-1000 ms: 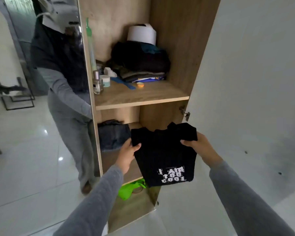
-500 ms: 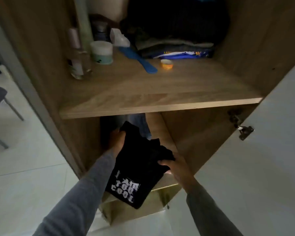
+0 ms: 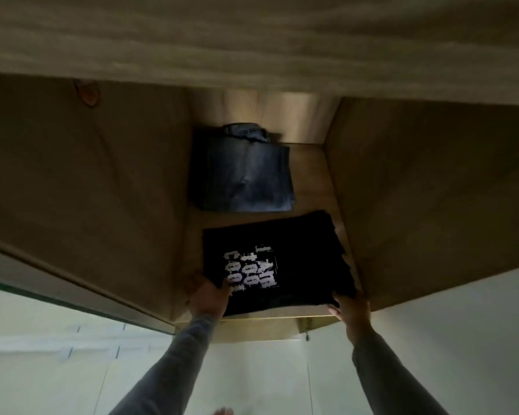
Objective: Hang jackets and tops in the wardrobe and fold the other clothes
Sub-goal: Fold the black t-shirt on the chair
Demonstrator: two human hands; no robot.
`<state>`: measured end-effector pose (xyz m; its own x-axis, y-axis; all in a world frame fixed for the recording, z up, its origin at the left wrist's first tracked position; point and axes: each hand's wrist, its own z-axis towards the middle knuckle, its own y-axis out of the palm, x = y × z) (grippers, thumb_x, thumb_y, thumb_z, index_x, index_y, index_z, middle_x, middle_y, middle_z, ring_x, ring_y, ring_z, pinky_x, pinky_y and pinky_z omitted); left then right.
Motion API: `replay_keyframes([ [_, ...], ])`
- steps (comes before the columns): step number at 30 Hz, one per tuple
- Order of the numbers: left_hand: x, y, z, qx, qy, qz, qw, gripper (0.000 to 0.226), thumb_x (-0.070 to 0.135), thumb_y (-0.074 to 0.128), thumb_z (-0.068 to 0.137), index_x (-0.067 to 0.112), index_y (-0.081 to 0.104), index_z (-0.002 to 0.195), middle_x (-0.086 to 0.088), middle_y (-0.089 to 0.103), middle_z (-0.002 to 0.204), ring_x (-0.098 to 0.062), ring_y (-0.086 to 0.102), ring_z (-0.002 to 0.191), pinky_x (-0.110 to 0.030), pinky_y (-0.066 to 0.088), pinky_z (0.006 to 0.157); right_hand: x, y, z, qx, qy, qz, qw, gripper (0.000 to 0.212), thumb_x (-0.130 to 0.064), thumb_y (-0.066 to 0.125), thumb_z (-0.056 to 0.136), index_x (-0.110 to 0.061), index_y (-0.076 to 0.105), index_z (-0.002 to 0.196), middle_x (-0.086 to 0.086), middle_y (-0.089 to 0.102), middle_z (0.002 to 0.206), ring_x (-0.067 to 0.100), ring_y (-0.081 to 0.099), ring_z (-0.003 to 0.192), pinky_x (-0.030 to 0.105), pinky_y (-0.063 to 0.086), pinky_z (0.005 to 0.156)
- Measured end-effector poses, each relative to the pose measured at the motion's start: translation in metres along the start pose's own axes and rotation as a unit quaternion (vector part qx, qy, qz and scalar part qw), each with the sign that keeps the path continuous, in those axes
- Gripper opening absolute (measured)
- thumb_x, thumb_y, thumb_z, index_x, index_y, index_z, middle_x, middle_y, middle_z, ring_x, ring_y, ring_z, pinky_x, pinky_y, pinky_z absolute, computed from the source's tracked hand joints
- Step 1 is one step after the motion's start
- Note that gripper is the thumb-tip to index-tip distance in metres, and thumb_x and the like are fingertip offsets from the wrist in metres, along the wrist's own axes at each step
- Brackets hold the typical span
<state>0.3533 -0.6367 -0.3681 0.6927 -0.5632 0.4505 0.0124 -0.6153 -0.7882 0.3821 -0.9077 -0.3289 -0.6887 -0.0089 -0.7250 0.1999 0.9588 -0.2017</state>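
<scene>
A folded black T-shirt (image 3: pixel 285 265) with a white print lies flat on the lower wardrobe shelf (image 3: pixel 315 187), at its front. My left hand (image 3: pixel 206 296) holds the shirt's near left corner, thumb on top by the print. My right hand (image 3: pixel 351 307) holds the near right corner, against the wardrobe's right wall; its fingertips are hidden under the cloth. Behind the shirt sits a folded pair of dark blue jeans (image 3: pixel 243 172).
The underside of the upper shelf (image 3: pixel 252 40) fills the top of the view, close overhead. Wooden side walls (image 3: pixel 432 190) box in the shelf on both sides. A white wardrobe door (image 3: pixel 462 339) stands at the right, pale floor (image 3: pixel 57 369) below.
The view has dropped under the upper shelf. Both hands pushed the black T-shirt forward and laid it flat on the lower shelf in front of the jeans.
</scene>
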Motion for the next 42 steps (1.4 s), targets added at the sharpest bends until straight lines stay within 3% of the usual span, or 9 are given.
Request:
replay_keyframes([
  [4, 0.009, -0.006, -0.002, -0.009, 0.037, -0.082, 0.996, 0.054, 0.026, 0.062, 0.09, -0.004, 0.043, 0.13, -0.022, 0.056, 0.122, -0.033, 0.056, 0.105, -0.031, 0.041, 0.084, 0.009, -0.007, 0.01, -0.004, -0.079, -0.061, 0.995, 0.016, -0.002, 0.059, 0.089, -0.013, 0.055, 0.078, 0.01, 0.062, 0.08, 0.038, 0.063, 0.086, 0.03, 0.055, 0.073],
  [8, 0.007, -0.026, -0.002, 0.001, 0.037, -0.032, 0.999, 0.05, 0.014, 0.055, 0.093, -0.006, 0.038, 0.136, -0.028, 0.044, 0.133, -0.041, 0.045, 0.121, -0.043, 0.036, 0.099, 0.018, -0.002, 0.011, 0.002, -0.169, -0.214, 0.962, 0.011, -0.005, 0.069, 0.082, -0.004, 0.058, 0.078, 0.015, 0.061, 0.075, 0.036, 0.061, 0.078, 0.03, 0.049, 0.067],
  [12, -0.008, -0.028, 0.003, 0.12, 0.127, 0.126, 0.977, 0.06, 0.001, 0.067, 0.079, -0.008, 0.043, 0.133, -0.034, 0.048, 0.126, -0.048, 0.052, 0.11, -0.051, 0.048, 0.091, 0.022, 0.018, 0.001, 0.032, -0.239, -0.317, 0.917, 0.048, -0.003, 0.077, 0.071, -0.003, 0.056, 0.114, 0.017, 0.059, 0.11, 0.033, 0.054, 0.104, 0.04, 0.048, 0.085],
  [15, -0.014, -0.014, 0.001, 0.097, 0.197, 0.181, 0.959, 0.069, 0.016, 0.066, 0.075, 0.004, 0.042, 0.14, -0.027, 0.042, 0.14, -0.045, 0.043, 0.126, -0.054, 0.039, 0.101, 0.016, 0.038, -0.01, 0.059, -0.352, -0.379, 0.854, 0.052, -0.02, 0.068, 0.082, -0.008, 0.05, 0.129, 0.016, 0.048, 0.13, 0.036, 0.044, 0.12, 0.047, 0.044, 0.095],
  [18, -0.022, 0.006, 0.0, 0.073, 0.276, 0.175, 0.942, 0.053, 0.043, 0.035, 0.093, 0.016, 0.045, 0.138, -0.019, 0.045, 0.141, -0.039, 0.041, 0.131, -0.056, 0.032, 0.106, 0.022, 0.058, -0.004, -0.005, -0.417, -0.486, 0.768, 0.064, -0.059, 0.027, 0.092, -0.02, 0.039, 0.141, 0.011, 0.034, 0.149, 0.037, 0.028, 0.138, 0.056, 0.027, 0.107],
  [22, -0.047, 0.018, 0.009, 0.063, 0.301, 0.201, 0.93, 0.061, 0.058, 0.016, 0.095, 0.025, 0.033, 0.144, -0.009, 0.036, 0.149, -0.032, 0.031, 0.138, -0.044, 0.014, 0.114, 0.042, 0.07, 0.013, -0.036, -0.393, -0.621, 0.677, 0.067, -0.063, 0.007, 0.093, -0.027, 0.035, 0.142, 0.011, 0.038, 0.149, 0.038, 0.034, 0.135, 0.067, 0.025, 0.098],
  [36, -0.056, 0.013, 0.021, 0.073, 0.277, 0.19, 0.939, 0.072, 0.067, 0.002, 0.089, 0.029, 0.015, 0.149, 0.0, 0.006, 0.157, -0.022, 0.0, 0.145, -0.037, -0.009, 0.114, 0.041, 0.074, 0.025, -0.03, -0.388, -0.642, 0.661, 0.063, -0.06, 0.007, 0.094, -0.028, 0.028, 0.144, 0.013, 0.038, 0.148, 0.037, 0.033, 0.136, 0.063, 0.018, 0.099],
  [39, -0.05, 0.009, 0.016, 0.033, 0.251, 0.174, 0.952, 0.09, 0.077, -0.021, 0.071, 0.029, -0.008, 0.146, 0.005, -0.018, 0.154, -0.014, -0.021, 0.141, -0.036, -0.016, 0.112, 0.041, 0.072, 0.019, -0.046, -0.375, -0.645, 0.665, 0.073, -0.064, 0.001, 0.091, -0.026, 0.029, 0.146, 0.013, 0.032, 0.151, 0.034, 0.021, 0.139, 0.061, 0.012, 0.102],
  [42, -0.035, -0.007, -0.001, -0.013, 0.206, 0.135, 0.969, 0.074, 0.06, -0.002, 0.083, 0.029, 0.003, 0.151, 0.004, -0.005, 0.159, -0.013, -0.009, 0.146, -0.039, -0.005, 0.116, 0.035, 0.065, -0.002, -0.058, -0.363, -0.626, 0.688, 0.075, -0.064, 0.007, 0.088, -0.022, 0.019, 0.15, 0.011, 0.009, 0.158, 0.033, 0.003, 0.146, 0.056, 0.003, 0.112],
])
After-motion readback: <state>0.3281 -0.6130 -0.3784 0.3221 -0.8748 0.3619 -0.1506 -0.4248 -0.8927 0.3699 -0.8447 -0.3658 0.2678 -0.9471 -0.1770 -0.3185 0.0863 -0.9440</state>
